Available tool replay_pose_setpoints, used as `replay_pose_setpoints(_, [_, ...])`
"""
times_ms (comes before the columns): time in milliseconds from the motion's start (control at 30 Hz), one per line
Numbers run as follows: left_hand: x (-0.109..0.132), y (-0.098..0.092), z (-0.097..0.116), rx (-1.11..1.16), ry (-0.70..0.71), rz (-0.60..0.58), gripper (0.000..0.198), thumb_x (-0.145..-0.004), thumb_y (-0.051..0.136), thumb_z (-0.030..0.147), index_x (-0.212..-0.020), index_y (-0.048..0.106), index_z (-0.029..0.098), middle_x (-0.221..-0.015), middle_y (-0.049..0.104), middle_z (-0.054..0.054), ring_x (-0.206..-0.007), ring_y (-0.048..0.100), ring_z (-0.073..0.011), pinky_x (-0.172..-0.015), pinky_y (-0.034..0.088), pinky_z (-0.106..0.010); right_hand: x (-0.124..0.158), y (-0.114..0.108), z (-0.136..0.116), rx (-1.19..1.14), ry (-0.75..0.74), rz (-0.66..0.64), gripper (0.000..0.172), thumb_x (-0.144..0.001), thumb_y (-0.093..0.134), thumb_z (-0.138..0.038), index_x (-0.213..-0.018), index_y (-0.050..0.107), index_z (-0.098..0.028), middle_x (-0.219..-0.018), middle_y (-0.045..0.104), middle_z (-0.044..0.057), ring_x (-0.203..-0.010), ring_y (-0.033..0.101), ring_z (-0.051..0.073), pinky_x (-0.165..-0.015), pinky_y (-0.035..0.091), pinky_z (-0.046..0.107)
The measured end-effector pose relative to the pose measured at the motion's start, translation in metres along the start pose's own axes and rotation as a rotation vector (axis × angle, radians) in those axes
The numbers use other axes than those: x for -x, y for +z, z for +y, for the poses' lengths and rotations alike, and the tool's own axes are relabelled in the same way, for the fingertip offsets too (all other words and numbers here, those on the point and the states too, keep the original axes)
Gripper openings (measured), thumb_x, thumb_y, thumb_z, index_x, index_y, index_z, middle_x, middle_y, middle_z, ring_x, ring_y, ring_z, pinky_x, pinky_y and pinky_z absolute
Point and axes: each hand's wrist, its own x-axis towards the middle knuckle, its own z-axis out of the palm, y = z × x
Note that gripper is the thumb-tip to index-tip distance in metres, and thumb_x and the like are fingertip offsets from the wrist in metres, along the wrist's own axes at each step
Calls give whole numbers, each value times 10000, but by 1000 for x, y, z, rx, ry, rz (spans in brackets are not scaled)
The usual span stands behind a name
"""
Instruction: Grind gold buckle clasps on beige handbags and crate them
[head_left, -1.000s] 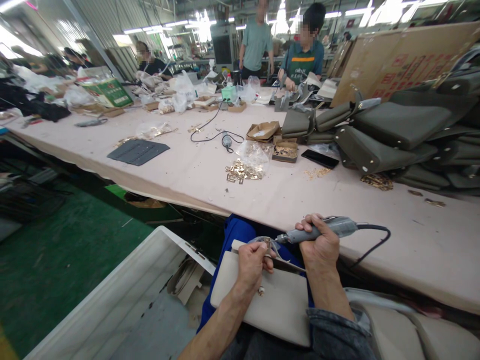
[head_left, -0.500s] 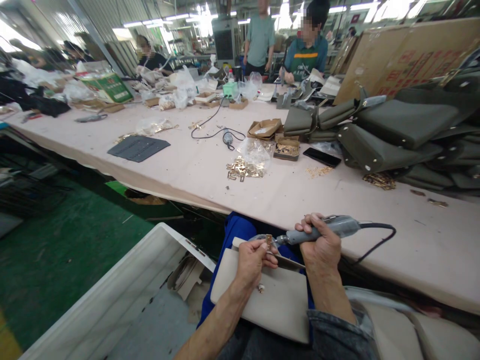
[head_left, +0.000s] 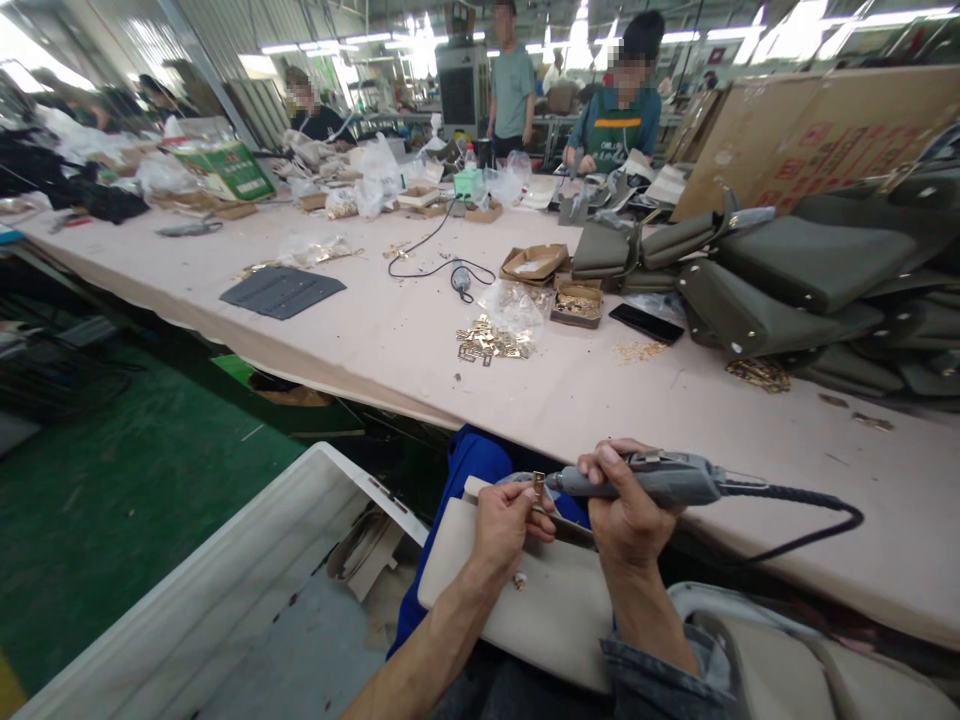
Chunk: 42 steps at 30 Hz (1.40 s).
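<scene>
A light beige bag (head_left: 555, 605) lies across my lap, with a small metal fitting on its face. My left hand (head_left: 506, 520) is closed at the bag's upper edge, pinching a small gold metal plate (head_left: 538, 486) between thumb and fingers. Wrapped around a grey electric screwdriver (head_left: 660, 480) is my right hand (head_left: 630, 500). The tool points left, its tip close to the gold plate; whether they touch is too small to tell. A black cable leaves the tool's right end.
Gold metal pieces (head_left: 495, 340) lie on the table (head_left: 360, 350) beside small cardboard boxes (head_left: 576, 303) and a black phone (head_left: 646, 323). Dark green bags (head_left: 817, 250) are heaped at right. A white bin (head_left: 225, 590) stands lower left. People are at work across the table.
My right hand and the screwdriver have shifted slightly left and down, and the tool now lies more level. Its cable reaches further right. My left hand still pinches the gold plate.
</scene>
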Motion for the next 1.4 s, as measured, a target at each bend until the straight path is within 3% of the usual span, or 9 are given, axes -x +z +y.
replay_pose_setpoints(167, [0,-2,-1,17,7,-22,310,-762,767,382,-769,751,72,-720,743,-107,-444,635,-125,-422,535,-218,4,1,1,24,-9,-61,92,-798,753,-149,-829,676,-187,-691,578,-14,-537,533,118,-593,472,320])
replay_pose_setpoints(600, [0,-2,-1,21,3,-3,315,-752,754,369,-797,753,57,-730,740,-107,-442,638,-124,-411,543,-213,1,1,-5,-3,21,-50,117,-784,755,-176,-785,639,-156,-676,543,-27,-513,495,95,-597,449,309])
replay_pose_setpoints(900, [1,-2,-1,15,-11,5,353,-750,758,405,-728,733,54,-678,726,-107,-415,627,-127,-397,544,-218,0,-3,-3,-2,-71,-65,75,-809,727,-146,-841,660,-159,-678,586,-13,-516,519,112,-616,461,331])
replay_pose_setpoints(1300, [0,-4,-7,2,3,13,411,-771,762,477,-736,734,68,-712,741,-114,-413,627,-128,-380,530,-221,2,-3,-1,21,-70,-89,84,-805,730,-171,-849,659,-160,-670,576,-18,-517,520,108,-612,455,323])
replay_pose_setpoints(1400, [0,-4,-7,-35,-7,22,418,-780,768,483,-716,739,71,-597,705,-85,-386,606,-124,-369,515,-207,3,-2,-2,21,-67,-79,83,-807,723,-167,-852,654,-164,-677,577,-20,-517,519,108,-607,458,321])
